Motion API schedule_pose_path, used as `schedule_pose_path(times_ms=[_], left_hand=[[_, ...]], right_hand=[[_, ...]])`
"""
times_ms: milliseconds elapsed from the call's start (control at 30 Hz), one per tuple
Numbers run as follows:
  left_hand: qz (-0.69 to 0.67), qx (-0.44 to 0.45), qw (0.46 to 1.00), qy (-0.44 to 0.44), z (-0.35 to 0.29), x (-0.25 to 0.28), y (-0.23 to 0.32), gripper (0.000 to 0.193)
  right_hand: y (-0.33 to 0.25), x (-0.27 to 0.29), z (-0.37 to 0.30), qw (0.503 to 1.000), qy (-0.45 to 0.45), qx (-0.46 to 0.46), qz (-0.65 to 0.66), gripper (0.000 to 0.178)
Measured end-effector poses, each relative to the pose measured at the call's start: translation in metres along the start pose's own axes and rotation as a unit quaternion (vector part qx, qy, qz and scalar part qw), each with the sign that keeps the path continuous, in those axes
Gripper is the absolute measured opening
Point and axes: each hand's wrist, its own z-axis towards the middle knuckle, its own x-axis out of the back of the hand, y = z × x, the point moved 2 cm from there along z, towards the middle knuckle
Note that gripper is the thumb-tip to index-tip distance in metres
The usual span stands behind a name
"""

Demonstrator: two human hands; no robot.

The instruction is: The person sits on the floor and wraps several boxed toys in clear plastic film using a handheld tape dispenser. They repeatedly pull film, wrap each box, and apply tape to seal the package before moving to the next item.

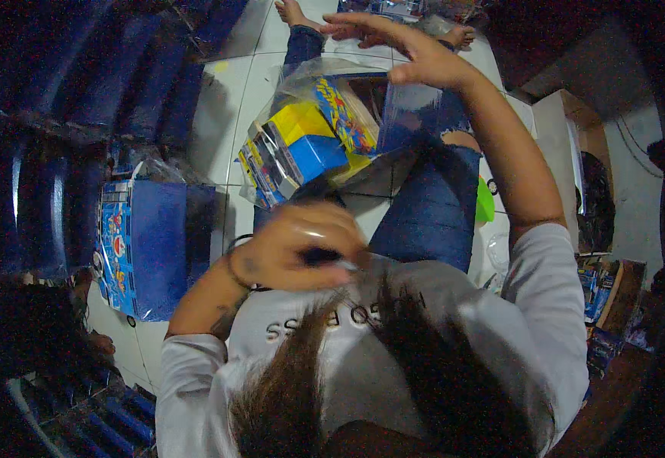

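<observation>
My left hand [302,243] is close to my chest, blurred by motion. Its fingers curl toward the thumb around a dark gap; a small pale spot shows at the tips, too smeared to name. Held out farther ahead, my right hand [416,55] has its fingers stretched and nothing in them. Below it, between my legs, lies a clear plastic bag [302,72]. In the bag are a yellow and blue printed box [309,145] and a yellow box with colourful cartoon pictures [341,114], both tilted. Neither hand visibly touches them.
To my left on the tiled floor stands a blue printed box [157,244] in clear wrap. A green round object [485,202] lies beside my right leg. Farther right are an open cardboard box [569,137] and packed goods [598,294]. Stacked dark blue wrapped goods [57,175] fill the left.
</observation>
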Motion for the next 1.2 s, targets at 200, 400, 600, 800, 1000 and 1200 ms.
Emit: schedule_pose_path(times_ms=[200,400,600,800,1000,1200], left_hand=[[0.461,0.192,0.813,0.298,-0.015,0.044,-0.021,0.083],[0.463,0.158,0.796,0.357,-0.030,0.020,-0.045,0.056],[0.338,0.182,0.815,0.433,-0.024,0.035,-0.038,0.011],[0.344,0.121,0.830,0.422,-0.021,0.041,-0.024,0.013],[0.220,0.110,0.839,0.485,0.024,0.058,-0.028,0.017],[0.044,0.176,0.860,0.477,0.029,0.069,-0.027,0.024]], right_hand=[[-0.070,-0.030,0.046,0.959,-0.064,-0.040,-0.275,0.042],[-0.100,-0.019,0.029,0.987,0.005,0.057,-0.153,0.029],[-0.070,-0.024,0.030,0.983,-0.016,0.025,-0.179,0.024],[-0.077,-0.016,0.051,0.977,-0.113,0.019,-0.180,0.014],[-0.081,-0.017,0.064,0.988,-0.037,0.037,-0.146,0.024],[-0.086,-0.024,0.062,0.921,-0.034,0.154,-0.357,0.014]])
